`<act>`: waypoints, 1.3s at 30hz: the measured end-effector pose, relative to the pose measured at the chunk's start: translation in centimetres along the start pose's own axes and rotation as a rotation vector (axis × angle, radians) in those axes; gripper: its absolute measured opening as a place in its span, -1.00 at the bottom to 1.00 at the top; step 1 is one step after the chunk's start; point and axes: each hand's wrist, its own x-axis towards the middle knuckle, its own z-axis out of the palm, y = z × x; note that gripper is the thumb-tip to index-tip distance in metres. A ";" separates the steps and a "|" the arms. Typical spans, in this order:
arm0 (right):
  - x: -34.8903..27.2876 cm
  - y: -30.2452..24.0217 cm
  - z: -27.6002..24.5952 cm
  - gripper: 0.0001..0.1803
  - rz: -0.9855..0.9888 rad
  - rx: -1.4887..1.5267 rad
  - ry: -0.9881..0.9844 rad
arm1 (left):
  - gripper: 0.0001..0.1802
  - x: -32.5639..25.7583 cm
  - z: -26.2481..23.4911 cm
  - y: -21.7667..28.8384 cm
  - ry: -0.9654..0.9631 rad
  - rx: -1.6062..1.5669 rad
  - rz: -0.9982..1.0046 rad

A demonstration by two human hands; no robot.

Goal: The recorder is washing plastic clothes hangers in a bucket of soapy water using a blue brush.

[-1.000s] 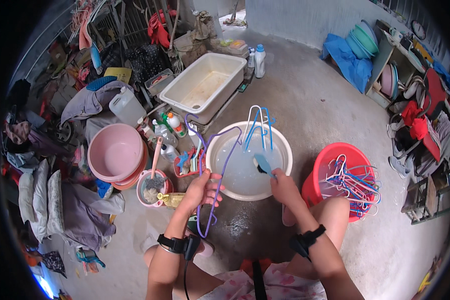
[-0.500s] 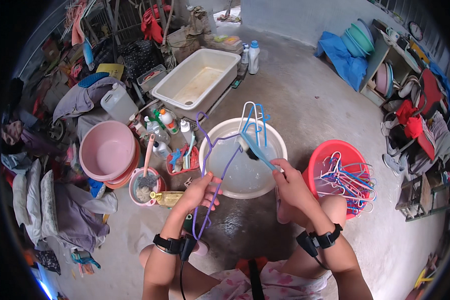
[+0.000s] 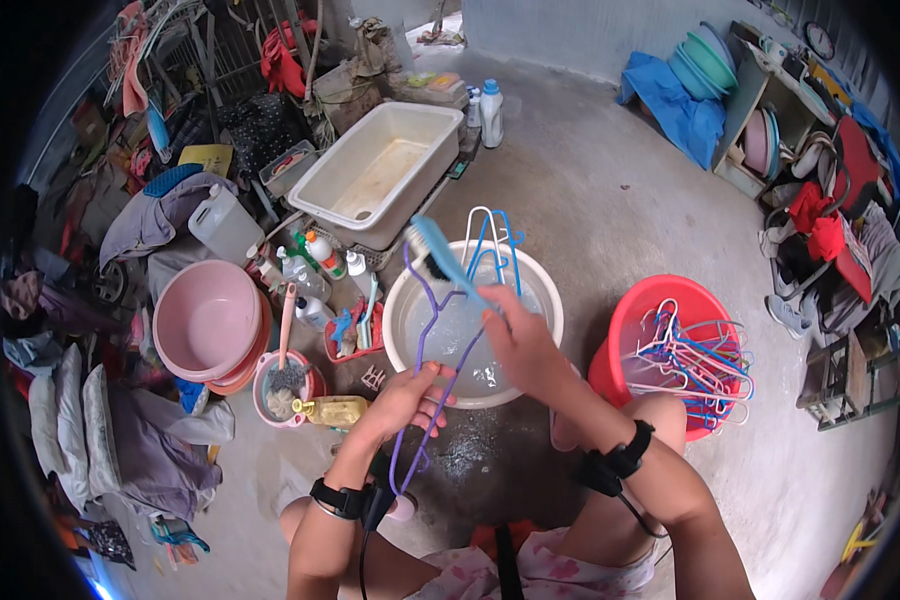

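Purple hanger (image 3: pixel 430 325): in L hand, approx mid-view; upper part over near-L side of cream basin, lower end above floor btwn the knees.
L grip: from my end I see the left hand (image 3: pixel 405 400) part-curled, thumb & loosely spread fingers on the hanger's bars.
R grip: right hand (image 3: pixel 520 340) wrapped snug round handle of blue brush, out over the basin.
Blue brush (image 3: pixel 450 262): head up & to L, white + black bristles, at hanger's hook end; can't tell on my feed if bristles touch it.
Cream basin (image 3: pixel 557 318): on floor, cloudy water inside; white hanger (image 3: pixel 482 209) & blue hanger (image 3: pixel 504 213) poke up over far rim.
Red bucket (image 3: pixel 605 375): R of basin, by R knee; tangle of hangers (image 3: pixel 675 352) inside, white/pink/blue.
Red basket (image 3: pixel 335 355): just L of basin, small odds & ends in it.
Small pink pail (image 3: pixel 300 412): further L, pink-handled scrubber (image 3: pixel 288 325) upright in it; yellow bottle (image 3: pixel 337 411) on its side next to it.
Pink basin (image 3: pixel 207 320): L of pail, stacked on an orange one.
Rect. tub (image 3: pixel 380 165): beyond cream basin, to L; white bottle (image 3: pixel 491 115) near its far R corner.
Far R: blue sheet (image 3: pixel 675 110) w/ green basins (image 3: pixel 708 65) by it, near wall.
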 end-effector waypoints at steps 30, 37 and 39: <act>-0.8 8.0 0.9 -0.73 0.274 -0.460 -0.121 | -0.43 -2.1 -3.3 0.4 0.262 -0.145 0.106; -0.5 8.7 3.4 -0.74 0.419 -0.797 -0.525 | -0.44 -2.3 -3.3 -0.4 0.199 -0.204 0.109; -1.5 6.3 1.5 -0.74 0.442 -0.741 -0.450 | -0.44 -2.7 -3.4 -0.4 0.207 -0.184 0.116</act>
